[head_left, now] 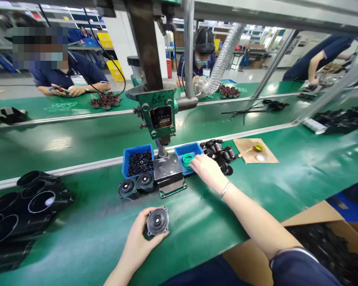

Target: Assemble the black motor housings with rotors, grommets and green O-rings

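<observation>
Green matting (203,234) spreads out wide, and the left hand (141,233) grips a round black part (158,221) between thumb and fingers! Farther ahead, the right hand (208,169) is over the blue bin (193,148), fingertips down by green rings (187,160); whether they're pinching one, I can't tell.

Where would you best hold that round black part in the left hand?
Probably by the outer rim, coming from its left as the left hand does: the part is round, so thumb and fingers can span opposite edges, leaving its upturned face uncovered.
</observation>
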The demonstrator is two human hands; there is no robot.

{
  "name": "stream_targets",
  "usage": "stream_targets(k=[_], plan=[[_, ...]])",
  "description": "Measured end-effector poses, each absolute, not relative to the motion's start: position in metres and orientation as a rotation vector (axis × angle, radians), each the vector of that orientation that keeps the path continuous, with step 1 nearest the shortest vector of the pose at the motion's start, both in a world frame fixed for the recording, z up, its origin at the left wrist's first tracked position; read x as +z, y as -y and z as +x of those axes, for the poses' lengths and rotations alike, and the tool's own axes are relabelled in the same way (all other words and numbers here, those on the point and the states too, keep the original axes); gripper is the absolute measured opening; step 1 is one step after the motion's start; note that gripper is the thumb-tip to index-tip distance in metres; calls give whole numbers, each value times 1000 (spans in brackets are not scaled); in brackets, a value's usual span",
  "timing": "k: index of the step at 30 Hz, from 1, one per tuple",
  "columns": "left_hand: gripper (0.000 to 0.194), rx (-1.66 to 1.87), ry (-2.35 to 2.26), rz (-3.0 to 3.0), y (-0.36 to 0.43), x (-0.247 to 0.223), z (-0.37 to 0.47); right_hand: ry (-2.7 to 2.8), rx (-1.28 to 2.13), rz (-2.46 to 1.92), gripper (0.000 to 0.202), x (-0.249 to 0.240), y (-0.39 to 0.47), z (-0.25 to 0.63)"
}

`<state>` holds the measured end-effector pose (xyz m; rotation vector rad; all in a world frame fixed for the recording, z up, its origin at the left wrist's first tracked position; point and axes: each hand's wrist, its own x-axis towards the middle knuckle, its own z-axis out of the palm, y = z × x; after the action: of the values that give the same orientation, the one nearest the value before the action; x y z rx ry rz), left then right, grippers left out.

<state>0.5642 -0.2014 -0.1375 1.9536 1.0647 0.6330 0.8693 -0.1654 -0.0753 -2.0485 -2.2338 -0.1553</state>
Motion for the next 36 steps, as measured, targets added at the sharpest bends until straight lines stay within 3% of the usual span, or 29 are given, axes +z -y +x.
stream_targets(k=[4, 10, 19, 24, 26, 30, 36], plan=[[54, 636, -1071, 1942, 203, -140, 563, 2206, -100, -2157, 18, -70, 129, 878], [55, 619, -1041, 1868, 204, -141, 564, 2183, 20, -2150, 22, -70, 105, 880], [51, 651, -1045, 1841, 207, -130, 570, 2003, 86, -1786, 14, -28, 174, 876], [83, 847, -896, 1914, 209, -127, 564, 2177, 177, -1077, 7, -44, 225, 819], [73, 979, -859, 1970, 208, -122, 558, 2293, 203, -1004, 10, -57, 232, 799], [20, 1065, -807, 2145, 203, -108, 548, 2377, 264, -989, 13, -74, 227, 784], [10, 978, -688, 2313, 195, -107, 541, 2306, 562, -1056, 11, -80, 226, 787]])
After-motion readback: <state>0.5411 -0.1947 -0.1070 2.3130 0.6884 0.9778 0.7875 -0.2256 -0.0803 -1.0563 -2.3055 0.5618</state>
